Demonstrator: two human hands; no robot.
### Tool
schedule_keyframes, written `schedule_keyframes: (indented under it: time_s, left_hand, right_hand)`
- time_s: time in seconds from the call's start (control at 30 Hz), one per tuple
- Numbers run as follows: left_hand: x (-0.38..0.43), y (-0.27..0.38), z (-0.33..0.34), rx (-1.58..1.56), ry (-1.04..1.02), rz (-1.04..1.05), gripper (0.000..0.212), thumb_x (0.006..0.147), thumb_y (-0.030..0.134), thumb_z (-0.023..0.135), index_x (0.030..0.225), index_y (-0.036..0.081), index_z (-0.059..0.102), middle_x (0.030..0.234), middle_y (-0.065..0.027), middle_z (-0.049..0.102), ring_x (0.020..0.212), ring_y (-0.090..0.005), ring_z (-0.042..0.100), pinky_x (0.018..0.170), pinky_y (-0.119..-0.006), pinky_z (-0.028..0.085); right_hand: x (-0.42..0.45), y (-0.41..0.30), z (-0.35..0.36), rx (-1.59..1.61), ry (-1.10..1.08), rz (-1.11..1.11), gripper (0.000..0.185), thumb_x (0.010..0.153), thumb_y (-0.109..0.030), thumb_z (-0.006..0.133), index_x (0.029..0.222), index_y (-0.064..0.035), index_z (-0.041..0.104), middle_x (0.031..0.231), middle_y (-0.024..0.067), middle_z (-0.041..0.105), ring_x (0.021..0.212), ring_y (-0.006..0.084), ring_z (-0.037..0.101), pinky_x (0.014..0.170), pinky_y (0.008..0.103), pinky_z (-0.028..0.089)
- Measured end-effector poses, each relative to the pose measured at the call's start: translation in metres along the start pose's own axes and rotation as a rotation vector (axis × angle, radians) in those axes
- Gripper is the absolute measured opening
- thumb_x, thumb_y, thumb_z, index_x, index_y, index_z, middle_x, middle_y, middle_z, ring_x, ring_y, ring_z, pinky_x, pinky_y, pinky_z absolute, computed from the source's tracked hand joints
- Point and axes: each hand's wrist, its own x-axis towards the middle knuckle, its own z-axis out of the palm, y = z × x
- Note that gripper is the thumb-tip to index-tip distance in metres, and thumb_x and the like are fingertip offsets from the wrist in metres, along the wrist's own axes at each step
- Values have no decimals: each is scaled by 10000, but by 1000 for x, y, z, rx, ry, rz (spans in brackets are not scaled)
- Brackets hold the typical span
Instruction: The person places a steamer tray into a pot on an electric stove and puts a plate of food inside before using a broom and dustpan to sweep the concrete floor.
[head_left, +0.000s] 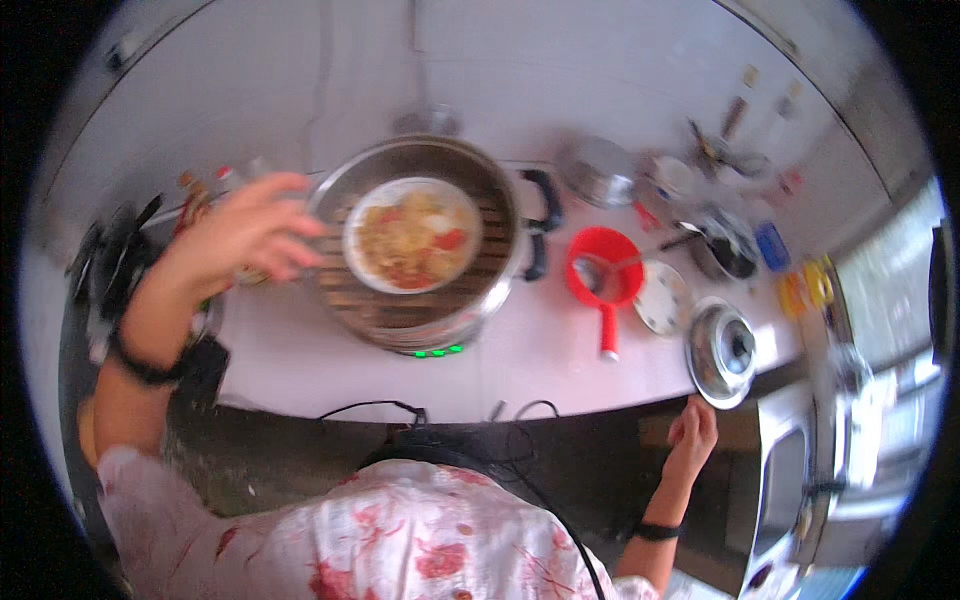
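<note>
My left hand (259, 232), blurred, hovers by the left rim of a large round metal steamer pot (502, 296). Its fingers are apart with nothing between them. Uncovered, the pot holds a slatted rack (360, 311), and on it sits a white plate (358, 266) of yellow and red food. Green lights (439, 352) glow at the pot's front. Far to the right, my right hand (694, 431) has its fingers curled at the near rim of a round metal lid or basin (701, 352) with a dark centre. Whether they grip that rim is unclear.
Right of the pot stand a red handled strainer or scoop (606, 289) and a white patterned plate (661, 300). Behind them are a metal bowl (600, 171) and a dark-handled pan (724, 251). Dark utensils (112, 262) stand at far left. Black cables (420, 412) hang along the counter's front edge.
</note>
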Motion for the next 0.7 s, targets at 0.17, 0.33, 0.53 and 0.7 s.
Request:
schedule_keyframes:
  time_s: [0.17, 0.33, 0.53, 0.7]
  left_hand:
    - [-81, -29, -8, 200, 369, 285, 433, 868, 310, 448, 1210, 55, 373, 834, -99, 598, 629, -108, 604, 422, -142, 463]
    - [-104, -136, -9, 193, 356, -33, 423, 872, 318, 453, 1176, 31, 391, 811, -81, 573, 626, -113, 575, 468, -182, 444]
    - [-102, -157, 38, 108, 415, -142, 378, 882, 271, 443, 1164, 24, 400, 823, -83, 568, 651, -113, 558, 529, -191, 437]
    - [-106, -152, 52, 138, 442, -175, 308, 883, 233, 444, 1115, 30, 436, 798, -74, 570, 627, -107, 558, 514, -193, 438]
  right_hand:
    - [74, -5, -45, 36, 132, -144, 115, 800, -65, 442, 805, -26, 550, 556, 12, 477, 456, 55, 413, 397, 173, 291]
    - [178, 62, -78, -111, 163, 48, 240, 824, -198, 515, 999, -44, 571, 852, 50, 571, 631, 116, 556, 450, 210, 391]
    - [275, 124, -110, -1025, 145, -177, 424, 738, -263, 598, 1066, 0, 540, 1121, 205, 493, 962, 363, 510, 862, 388, 395]
    - [301, 157, -100, -1174, 163, -40, 560, 694, -262, 614, 1199, -106, 427, 1278, 259, 308, 1071, 396, 446, 893, 419, 378]
